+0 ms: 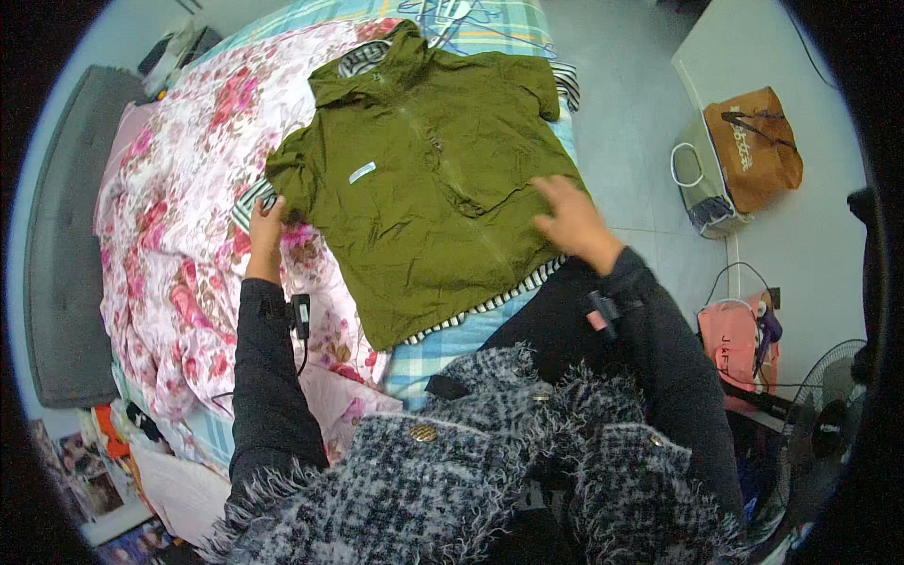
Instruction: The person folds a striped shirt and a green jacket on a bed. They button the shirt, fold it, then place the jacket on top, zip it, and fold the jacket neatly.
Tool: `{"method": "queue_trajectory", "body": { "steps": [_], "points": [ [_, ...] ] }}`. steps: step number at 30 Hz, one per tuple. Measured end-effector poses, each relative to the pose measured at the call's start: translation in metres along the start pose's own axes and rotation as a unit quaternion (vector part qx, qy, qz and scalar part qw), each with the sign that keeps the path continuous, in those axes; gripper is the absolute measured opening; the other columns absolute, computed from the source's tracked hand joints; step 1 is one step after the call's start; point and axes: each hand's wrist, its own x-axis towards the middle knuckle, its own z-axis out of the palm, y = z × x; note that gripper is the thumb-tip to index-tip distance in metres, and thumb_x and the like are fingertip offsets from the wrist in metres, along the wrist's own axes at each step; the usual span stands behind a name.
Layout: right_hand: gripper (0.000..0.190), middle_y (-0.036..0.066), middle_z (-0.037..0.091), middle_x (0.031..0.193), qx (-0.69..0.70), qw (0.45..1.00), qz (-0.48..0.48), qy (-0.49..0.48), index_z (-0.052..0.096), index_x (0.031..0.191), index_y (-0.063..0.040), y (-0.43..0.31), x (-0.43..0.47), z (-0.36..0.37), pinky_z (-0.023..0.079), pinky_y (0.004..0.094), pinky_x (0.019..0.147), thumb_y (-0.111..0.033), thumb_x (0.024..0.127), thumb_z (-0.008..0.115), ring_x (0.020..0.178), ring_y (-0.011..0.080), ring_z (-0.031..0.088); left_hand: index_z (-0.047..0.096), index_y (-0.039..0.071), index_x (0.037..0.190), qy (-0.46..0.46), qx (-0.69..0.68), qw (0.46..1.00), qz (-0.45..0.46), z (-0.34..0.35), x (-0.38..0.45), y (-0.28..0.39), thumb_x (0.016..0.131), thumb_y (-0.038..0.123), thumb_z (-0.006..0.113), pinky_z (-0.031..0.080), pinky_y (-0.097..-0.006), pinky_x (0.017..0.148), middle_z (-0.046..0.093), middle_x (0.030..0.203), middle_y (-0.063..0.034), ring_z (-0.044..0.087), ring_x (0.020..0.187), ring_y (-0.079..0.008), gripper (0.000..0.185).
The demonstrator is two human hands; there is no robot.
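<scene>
An olive-green short-sleeved zip jacket (395, 233) with a collar or hood lies spread out on the bed. It bears a small white tag on its chest. Black-and-white striped fabric (508, 288) shows under its hem, at both sleeve ends and inside the neck. At the left sleeve, my left hand (265, 229) pinches the striped cuff (247, 201) between thumb and fingers. My right hand (575, 222), slightly blurred, is over the lower right side of the jacket with its fingers apart and nothing in them. Whether it touches the cloth I cannot tell.
A pink floral quilt (191, 233) covers the bed's left side beside a grey headboard (78, 240). Several wire hangers (487, 28) lie at the far edge. Along the right wall stand a brown bag (756, 155), a pink bag (731, 339) and a fan (830, 417).
</scene>
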Motion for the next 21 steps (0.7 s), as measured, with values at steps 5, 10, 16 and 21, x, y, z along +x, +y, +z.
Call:
{"method": "queue_trajectory", "body": {
  "steps": [5, 10, 16, 21],
  "points": [
    [0.074, 0.023, 0.014, 0.151, -0.14, 0.967, 0.046, -0.209, 0.029, 0.146, -0.018, -0.062, -0.008, 0.053, 0.039, 0.0622, 0.094, -0.032, 0.083, 0.066, 0.135, 0.048, 0.02, 0.035, 0.003, 0.139, -0.037, -0.095, 0.988, -0.112, 0.026, 0.028, 0.01, 0.08, 0.031, 0.072, 0.039, -0.0493, 0.087, 0.044, 0.137, -0.0148, 0.044, 0.121, -0.0307, 0.075],
    [0.076, 0.023, 0.012, 0.151, -0.11, 0.972, 0.05, -0.201, 0.027, 0.147, -0.019, -0.055, -0.008, 0.058, 0.039, 0.063, 0.095, -0.033, 0.083, 0.067, 0.136, 0.0477, 0.017, 0.063, -0.001, 0.104, 0.006, -0.157, 0.986, -0.048, -0.001, 0.032, -0.004, 0.079, 0.01, 0.07, 0.048, -0.0287, 0.06, 0.066, 0.09, -0.009, 0.061, 0.071, -0.0186, 0.029],
    [0.076, 0.023, 0.01, 0.152, -0.085, 0.978, 0.053, -0.185, 0.028, 0.146, -0.018, -0.053, -0.009, 0.062, 0.038, 0.0637, 0.095, -0.03, 0.083, 0.067, 0.137, 0.0471, 0.015, 0.058, 0.003, 0.077, 0.098, -0.175, 0.979, 0.021, -0.058, 0.039, -0.03, 0.082, 0.008, 0.065, 0.043, -0.0255, 0.045, 0.054, 0.065, -0.003, 0.049, 0.051, -0.0116, 0.01],
    [0.079, 0.021, 0.009, 0.153, -0.108, 0.976, 0.036, -0.186, 0.024, 0.148, -0.02, -0.053, -0.01, 0.067, 0.039, 0.0593, 0.096, -0.035, 0.083, 0.066, 0.138, 0.0449, 0.015, 0.048, 0.002, 0.121, 0.037, -0.158, 0.985, -0.052, -0.047, 0.031, -0.028, 0.084, 0.031, 0.067, 0.047, -0.0294, 0.062, 0.061, 0.099, -0.0108, 0.056, 0.073, -0.0177, 0.051]
  ]
}}
